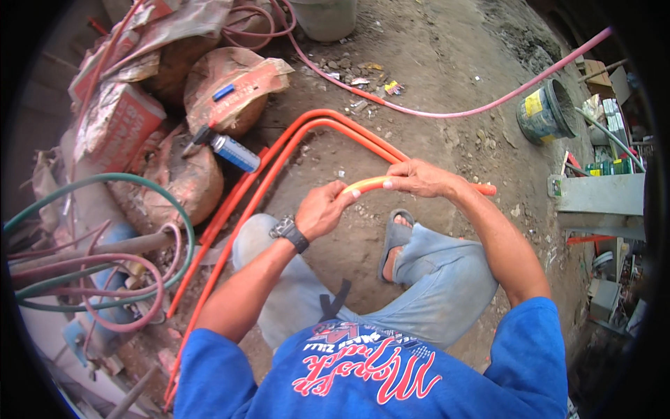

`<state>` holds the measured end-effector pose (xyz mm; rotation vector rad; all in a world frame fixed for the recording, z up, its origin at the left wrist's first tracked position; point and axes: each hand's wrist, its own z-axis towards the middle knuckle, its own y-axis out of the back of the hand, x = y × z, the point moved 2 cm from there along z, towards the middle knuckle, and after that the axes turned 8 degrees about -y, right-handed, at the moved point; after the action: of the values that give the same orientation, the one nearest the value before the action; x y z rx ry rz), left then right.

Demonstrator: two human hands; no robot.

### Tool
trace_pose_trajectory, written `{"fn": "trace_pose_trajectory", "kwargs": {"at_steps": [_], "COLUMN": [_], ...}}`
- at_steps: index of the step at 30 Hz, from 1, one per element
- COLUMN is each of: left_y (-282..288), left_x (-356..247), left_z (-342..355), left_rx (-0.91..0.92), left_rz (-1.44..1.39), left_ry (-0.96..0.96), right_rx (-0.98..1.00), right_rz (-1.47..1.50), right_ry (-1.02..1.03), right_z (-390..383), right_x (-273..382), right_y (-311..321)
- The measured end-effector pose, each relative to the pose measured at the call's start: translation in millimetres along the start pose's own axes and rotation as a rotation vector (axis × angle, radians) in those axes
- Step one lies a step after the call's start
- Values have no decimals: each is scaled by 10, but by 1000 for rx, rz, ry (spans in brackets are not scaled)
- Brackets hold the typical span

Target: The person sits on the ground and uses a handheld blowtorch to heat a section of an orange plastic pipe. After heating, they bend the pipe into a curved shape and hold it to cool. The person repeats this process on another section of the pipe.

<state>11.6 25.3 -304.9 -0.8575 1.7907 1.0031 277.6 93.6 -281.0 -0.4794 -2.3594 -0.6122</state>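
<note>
A short orange plastic pipe (368, 185), bowed in a gentle arc, spans my two hands above the ground in front of my knees. My left hand (322, 209) is wrapped around its left end. At the other side my right hand (422, 179) grips it, thumb pressed along the top. Behind them, long orange pipes (296, 140) with rounded bends lie on the dirt. An orange pipe end (484, 189) shows beyond my right wrist; I cannot tell which pipe it belongs to. Left of the bends is a blue-and-white gas canister (236, 153) with a black torch head.
Dusty cement bags (118, 126) are heaped at left, a small blue object (223, 92) on one. Green hose (139, 178) and pink hose (132, 325) coil nearby. A pink hose (481, 108) crosses the far ground. Right stand a dark bucket (544, 112) and grey metal beam (604, 195).
</note>
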Motion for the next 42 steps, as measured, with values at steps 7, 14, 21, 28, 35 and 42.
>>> {"fn": "trace_pose_trajectory", "kwargs": {"at_steps": [7,14,21,28,35,42], "left_y": [-35,-8,82,136,108,63], "left_x": [103,71,91,12,-306,-233], "left_z": [77,104,114,199,518,605], "left_rx": [25,58,76,172,216,206], "left_rz": [-43,-136,-268,-190,-175,-129], "left_ry": [16,46,92,128,158,115], "right_rx": [-1,-122,-209,-323,-481,-572], "right_rz": [151,-19,-348,-392,-517,-611], "right_ry": [-1,-38,-159,-157,-117,-179], "right_z": [-67,-153,-277,-293,-225,-100], "right_x": [-124,-119,-280,-323,-125,-230], "right_y": [-95,34,127,105,195,104]}}
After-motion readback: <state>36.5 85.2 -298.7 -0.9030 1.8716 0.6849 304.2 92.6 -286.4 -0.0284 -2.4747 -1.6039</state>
